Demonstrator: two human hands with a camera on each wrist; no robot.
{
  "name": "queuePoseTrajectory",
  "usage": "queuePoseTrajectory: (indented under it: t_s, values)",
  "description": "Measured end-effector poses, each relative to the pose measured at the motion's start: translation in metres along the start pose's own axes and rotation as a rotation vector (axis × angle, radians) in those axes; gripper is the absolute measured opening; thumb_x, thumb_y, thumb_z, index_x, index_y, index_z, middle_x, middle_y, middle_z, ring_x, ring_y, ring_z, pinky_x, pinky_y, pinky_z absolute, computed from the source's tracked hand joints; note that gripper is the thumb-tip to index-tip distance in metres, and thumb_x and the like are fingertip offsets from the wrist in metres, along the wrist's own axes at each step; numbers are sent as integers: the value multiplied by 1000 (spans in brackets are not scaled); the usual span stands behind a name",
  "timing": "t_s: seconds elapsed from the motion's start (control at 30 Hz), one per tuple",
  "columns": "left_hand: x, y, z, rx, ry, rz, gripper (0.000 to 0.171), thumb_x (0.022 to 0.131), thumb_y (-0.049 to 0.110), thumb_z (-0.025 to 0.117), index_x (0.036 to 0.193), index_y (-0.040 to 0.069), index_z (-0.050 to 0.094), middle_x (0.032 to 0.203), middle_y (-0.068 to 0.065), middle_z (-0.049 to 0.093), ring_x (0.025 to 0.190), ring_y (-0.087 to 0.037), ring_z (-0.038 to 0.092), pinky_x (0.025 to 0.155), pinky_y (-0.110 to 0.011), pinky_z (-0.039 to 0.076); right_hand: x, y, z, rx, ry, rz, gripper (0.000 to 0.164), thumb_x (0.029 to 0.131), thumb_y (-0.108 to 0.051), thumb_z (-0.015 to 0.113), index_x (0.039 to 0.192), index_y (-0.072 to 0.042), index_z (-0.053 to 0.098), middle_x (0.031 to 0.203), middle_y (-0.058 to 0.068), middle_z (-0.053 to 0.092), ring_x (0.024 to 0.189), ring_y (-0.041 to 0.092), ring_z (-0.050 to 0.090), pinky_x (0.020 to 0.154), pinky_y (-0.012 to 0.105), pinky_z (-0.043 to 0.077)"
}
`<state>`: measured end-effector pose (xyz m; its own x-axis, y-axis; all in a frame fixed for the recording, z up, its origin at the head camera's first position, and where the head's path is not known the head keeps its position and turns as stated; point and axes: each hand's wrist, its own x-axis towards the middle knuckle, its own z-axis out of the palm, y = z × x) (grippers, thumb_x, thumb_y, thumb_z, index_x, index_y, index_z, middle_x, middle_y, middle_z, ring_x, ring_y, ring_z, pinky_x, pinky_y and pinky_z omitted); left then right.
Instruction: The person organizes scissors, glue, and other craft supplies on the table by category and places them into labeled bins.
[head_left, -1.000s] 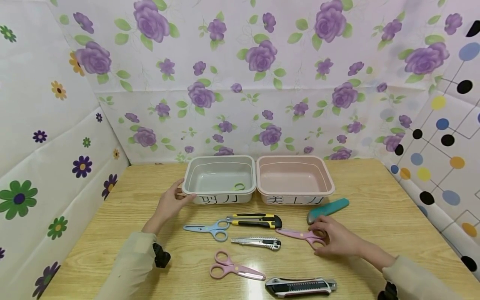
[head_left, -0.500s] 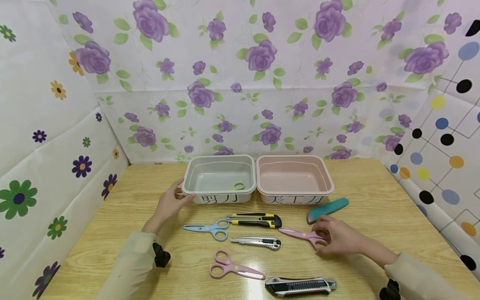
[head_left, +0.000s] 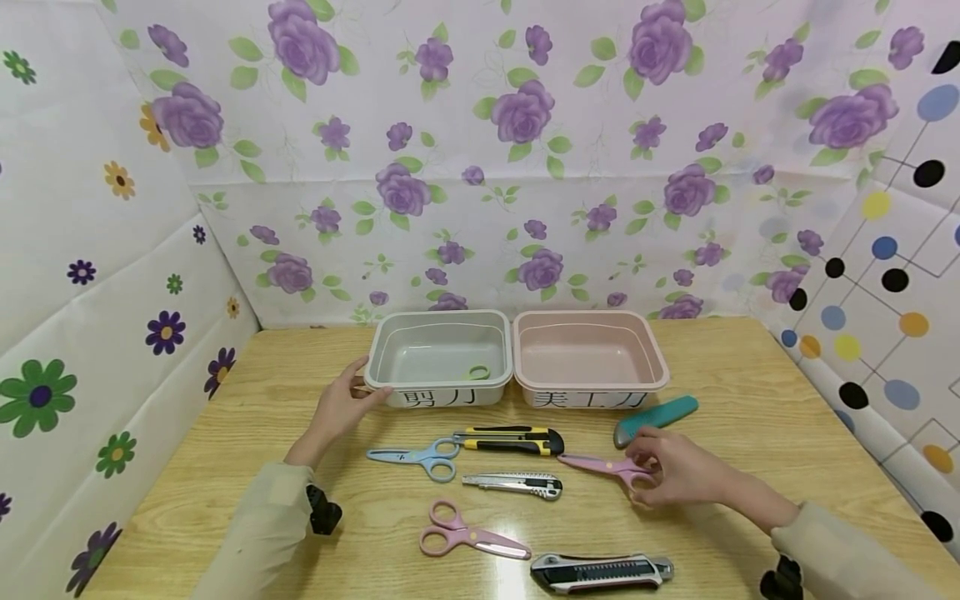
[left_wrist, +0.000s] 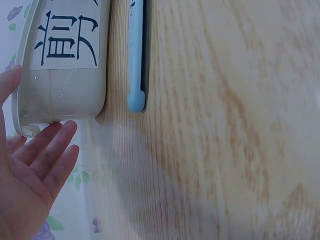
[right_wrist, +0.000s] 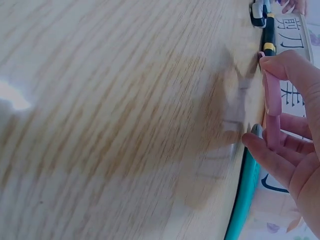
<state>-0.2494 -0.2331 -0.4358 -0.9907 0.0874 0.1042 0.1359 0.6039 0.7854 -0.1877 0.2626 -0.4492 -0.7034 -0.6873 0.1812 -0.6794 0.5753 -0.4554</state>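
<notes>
On the left, the left hand (head_left: 347, 410) grips the near left corner of the gray bin (head_left: 427, 362), thumb at the rim; the left wrist view shows fingers tucked under the rim, which the head view mostly hides. The bin is probably light, smooth and slightly flexible, so its rim suits holding. Further right, the pink scissors (head_left: 603, 468) point their tip left, just beside the yellow-and-black cutter (head_left: 510, 449), on the near side of the teal cutter (head_left: 663, 417). At their right end, the right hand (head_left: 678, 468) pinches the handle, likely light, stiff plastic and the safest hold, away from the blades. The right wrist view shows that handle edge-on between thumb and fingers; only the head view shows the blades' full reach.
</notes>
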Motion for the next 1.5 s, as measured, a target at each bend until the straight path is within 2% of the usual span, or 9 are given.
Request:
queuePoseTrajectory:
  t_s: [0.27, 0.57, 0.77, 0.9, 1.13, 1.33, 1.5]
  values:
    - [-1, 0, 0, -1, -3, -6, 83, 82, 46, 63, 143, 6, 24, 122, -25, 52, 99, -34, 59, 76, -43, 51, -1, -4, -3, -18, 4, -16, 32, 66, -20, 78, 92, -9, 62, 89, -2, 53, 66, 2, 50, 55, 16, 46]
    - [-1, 0, -1, 7, -2, -11, 82, 82, 46, 63, 143, 8, 24, 122, -24, 53, 99, -34, 59, 76, -43, 51, 2, -11, -12, -45, 74, -47, 35, 64, -14, 78, 95, -10, 62, 87, -7, 56, 66, 3, 51, 56, 16, 47]
    - [-1, -1, 0, 3, 1, -4, 82, 82, 46, 63, 143, 8, 25, 121, -24, 53, 98, -33, 60, 75, -42, 51, 10, -15, -18, -30, 91, -76, 36, 64, -14, 78, 95, -11, 60, 89, -7, 58, 75, 5, 58, 60, 16, 50]
    - [-1, -1, 0, 0, -2, -3, 81, 82, 46, 63, 143, 8, 25, 121, -23, 53, 97, -33, 60, 75, -42, 51, 20, -20, -23, -41, 80, -93, 36, 66, -15, 77, 97, -11, 59, 91, -5, 58, 76, 5, 59, 61, 17, 50]
    - [-1, 0, -1, 17, -4, -11, 82, 82, 46, 62, 144, 8, 24, 121, -23, 53, 98, -33, 60, 76, -43, 51, 44, -30, -33, -98, 41, -92, 37, 67, -23, 76, 100, -13, 61, 88, -8, 57, 66, 3, 51, 56, 18, 46]
    - [0, 0, -2, 12, -11, -21, 82, 82, 46, 63, 144, 9, 24, 121, -23, 53, 98, -33, 60, 76, -43, 51, 65, -36, -38, -88, 33, -179, 34, 68, -21, 75, 98, -13, 61, 88, -7, 53, 63, 8, 49, 54, 17, 42]
    - [1, 0, -2, 15, -21, -14, 82, 82, 46, 62, 144, 9, 23, 122, -24, 53, 98, -33, 60, 75, -42, 51, 83, -41, -40, -103, 47, -226, 34, 67, -20, 75, 97, -10, 62, 91, -5, 56, 64, 3, 48, 55, 16, 44]
